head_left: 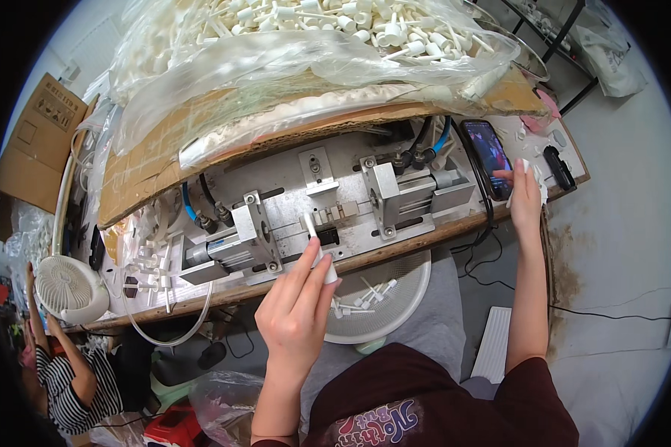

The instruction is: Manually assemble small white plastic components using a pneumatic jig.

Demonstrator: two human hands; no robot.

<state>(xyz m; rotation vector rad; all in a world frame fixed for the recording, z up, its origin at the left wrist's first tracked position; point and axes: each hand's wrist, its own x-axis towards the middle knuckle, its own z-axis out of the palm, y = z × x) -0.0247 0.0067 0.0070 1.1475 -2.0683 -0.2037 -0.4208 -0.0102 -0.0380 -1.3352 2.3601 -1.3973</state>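
Left hand at the press fixture, right hand away at the phone

We note the left hand (297, 309) pinching a white plastic stem (319, 249), long axis tilted up toward the fixture slot (328, 223) just above; the right hand (525, 195), well apart, pinches small white pieces (529, 167) beside the phone (488, 156).

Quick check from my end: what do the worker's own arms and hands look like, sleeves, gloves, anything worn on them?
Both hands are bare: no gloves, rings or watch show on the left hand or the right hand. The forearms are uncovered too. A short dark maroon sleeve ends near the right elbow; on the left, only a thin maroon edge shows at the frame's bottom. The maroon shirt front carries pale printed lettering.
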